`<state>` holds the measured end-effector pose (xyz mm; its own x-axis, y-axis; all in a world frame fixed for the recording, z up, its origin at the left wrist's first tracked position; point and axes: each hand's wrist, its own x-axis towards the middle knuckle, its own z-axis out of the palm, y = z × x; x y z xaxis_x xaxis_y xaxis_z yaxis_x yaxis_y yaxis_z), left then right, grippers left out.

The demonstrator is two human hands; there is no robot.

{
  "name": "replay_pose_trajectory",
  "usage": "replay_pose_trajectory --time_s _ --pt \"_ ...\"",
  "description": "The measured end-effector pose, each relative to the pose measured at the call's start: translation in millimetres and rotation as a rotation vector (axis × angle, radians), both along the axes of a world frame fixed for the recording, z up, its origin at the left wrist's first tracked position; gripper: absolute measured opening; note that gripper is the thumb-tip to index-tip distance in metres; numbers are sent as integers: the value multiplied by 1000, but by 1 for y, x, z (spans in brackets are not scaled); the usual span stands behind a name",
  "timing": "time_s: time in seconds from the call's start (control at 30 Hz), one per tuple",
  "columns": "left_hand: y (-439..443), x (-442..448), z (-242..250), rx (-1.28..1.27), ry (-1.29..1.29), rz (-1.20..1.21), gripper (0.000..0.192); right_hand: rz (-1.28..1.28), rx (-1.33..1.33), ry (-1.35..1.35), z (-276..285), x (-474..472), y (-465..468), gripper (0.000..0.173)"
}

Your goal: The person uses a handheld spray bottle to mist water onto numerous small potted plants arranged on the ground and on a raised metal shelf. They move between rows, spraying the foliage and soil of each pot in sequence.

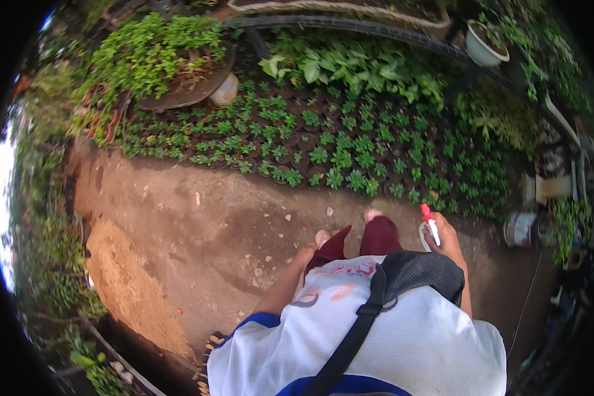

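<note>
My right hand point(446, 237) is closed around a red-and-white spray head point(430, 225), with its red tip pointing away from me. A pale rounded part shows beside it, and whatever lies below is hidden by my hand. Low by my thigh, my left hand point(307, 255) rests against the maroon trousers point(380, 236); its fingers are mostly hidden, so their grip is unclear. In front of my feet stands a dense bed of small potted seedlings point(319, 154), green leaves in dark round pots.
Bare earth point(218, 213) with small stones lies underfoot. A sand heap point(128, 287) rises at left. Beyond the seedlings are broad-leaved plants point(356, 69) under a dark rail point(341, 22). A wide planter point(190, 91) sits at upper left, a bucket point(522, 229) at right.
</note>
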<state>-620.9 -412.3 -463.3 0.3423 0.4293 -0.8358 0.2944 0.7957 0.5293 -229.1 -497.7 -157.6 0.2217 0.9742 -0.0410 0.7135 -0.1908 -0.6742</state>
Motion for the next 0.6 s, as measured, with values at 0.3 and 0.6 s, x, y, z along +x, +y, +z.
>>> replay_pose_trajectory --time_s 0.3,0.6 --pt "-60 130 4 455 45 -1189 41 -646 -440 278 -49 -46 -99 27" --pt "2 54 7 280 -417 -784 15 -520 -177 393 -83 -29 -30 21"
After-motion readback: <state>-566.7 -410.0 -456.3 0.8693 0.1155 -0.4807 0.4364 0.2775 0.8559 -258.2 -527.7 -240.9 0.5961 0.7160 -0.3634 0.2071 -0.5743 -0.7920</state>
